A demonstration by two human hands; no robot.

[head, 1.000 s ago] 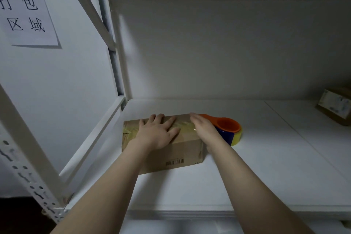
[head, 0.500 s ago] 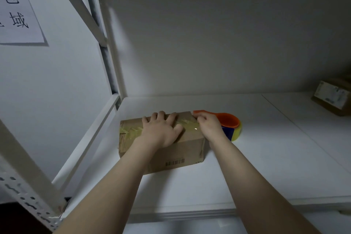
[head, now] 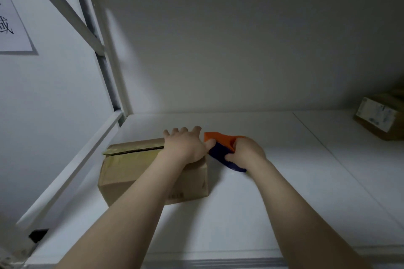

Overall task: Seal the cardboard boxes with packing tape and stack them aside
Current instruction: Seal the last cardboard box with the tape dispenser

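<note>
Box: the box (head: 153, 172) sits on the white shelf (head: 295, 192), left of centre, close to the side rail (head: 72, 170). Yellowish tape covers its left end, and a dark seam line shows along the top.

Left hand: my left hand (head: 185, 146) lies flat on the right end of the box top, fingers spread and straight, pressing down, with the thumb pointing at the dispenser.

Right hand: my right hand (head: 247, 153) is just off the box's right end, fingers curled round the dispenser.

Dispenser: the dispenser (head: 220, 144), orange over dark blue, is tilted with its orange tip right beside my left thumb. I can't tell whether they touch.

Since a moment ago: my left hand has slid from the middle of the top to its right end. The dispenser was level with its orange ring facing up; now it is tipped over and the blue side shows. The box's left top, which was under my hand, is bare now.

Further out: a second box (head: 378, 118) with a pale label sits well apart at the far right of the shelf. A paper sign (head: 13, 28) hangs on the left wall.
</note>
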